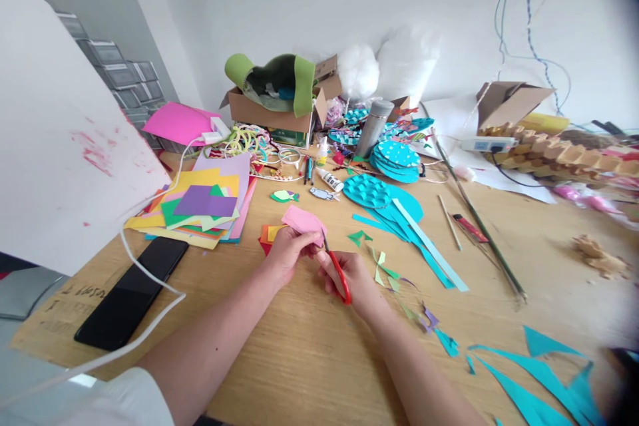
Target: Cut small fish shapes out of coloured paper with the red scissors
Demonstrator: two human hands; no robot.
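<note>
The left hand (285,254) is closed in a pinch, its thumb (308,239) stretched toward the right hand (353,277), its other fingers mostly hidden from me. The right hand sits just beside it, slightly nearer the body, fingers curled into a grip with the back of the hand facing up and outward. Between the two, the fingertips crowd so close that I can't tell whether they touch. Behind the left hand, the wrist runs into a bare left forearm (219,339) marked by a small dark spot, then a white sleeve (132,401). Behind the right hand, the bare right forearm (424,363) slants outward.
</note>
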